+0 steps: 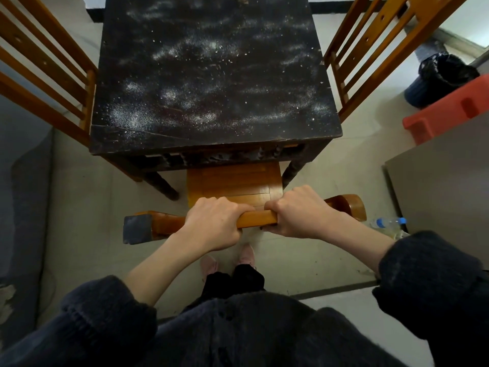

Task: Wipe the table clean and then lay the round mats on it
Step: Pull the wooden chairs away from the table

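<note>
Head cam: left hand (214, 221) & right hand (299, 211) both curl round chair top rail (256, 218); flour-dusted table (211, 75) ahead, unwiped; no mats visible; best drawn straight back, level.

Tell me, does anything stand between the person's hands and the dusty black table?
Yes. A wooden chair stands at the near edge of the powder-strewn black table; the left hand and right hand grip its top rail.

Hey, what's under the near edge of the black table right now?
Under the table, a wooden chair is pushed partway in; its seat shows. Both the left hand and right hand grip its top rail. Anything deeper under the tabletop is hidden.
</note>
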`<action>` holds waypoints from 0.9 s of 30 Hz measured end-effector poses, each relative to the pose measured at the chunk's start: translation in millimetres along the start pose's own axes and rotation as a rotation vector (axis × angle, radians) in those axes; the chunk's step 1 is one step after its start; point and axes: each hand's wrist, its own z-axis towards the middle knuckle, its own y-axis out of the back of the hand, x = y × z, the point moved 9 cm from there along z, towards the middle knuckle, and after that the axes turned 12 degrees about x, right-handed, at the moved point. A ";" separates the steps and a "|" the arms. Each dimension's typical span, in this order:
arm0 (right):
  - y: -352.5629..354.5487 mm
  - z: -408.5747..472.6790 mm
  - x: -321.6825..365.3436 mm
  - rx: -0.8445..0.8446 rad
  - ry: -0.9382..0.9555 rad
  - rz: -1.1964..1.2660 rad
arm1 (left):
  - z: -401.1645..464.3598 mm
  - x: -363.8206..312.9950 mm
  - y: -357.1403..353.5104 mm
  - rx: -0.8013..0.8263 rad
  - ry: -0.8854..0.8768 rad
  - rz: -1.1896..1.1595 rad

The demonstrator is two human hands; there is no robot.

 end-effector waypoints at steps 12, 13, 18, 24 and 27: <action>9.5 -0.5 -13.8 -0.054 -0.029 0.016 | 14.3 -2.0 11.5 -0.045 -0.040 0.082; 12.3 1.7 -13.3 -0.069 -0.025 0.027 | 15.5 2.3 13.7 -0.048 -0.031 0.086; 19.9 11.0 -8.6 -0.077 0.005 0.052 | 17.1 15.4 16.6 -0.053 0.002 0.089; 21.6 11.8 -18.6 -0.083 -0.014 0.002 | 23.8 9.4 20.7 -0.101 -0.024 0.093; 22.0 12.6 -19.8 -0.093 -0.017 0.019 | 24.3 10.2 21.8 -0.103 -0.045 0.082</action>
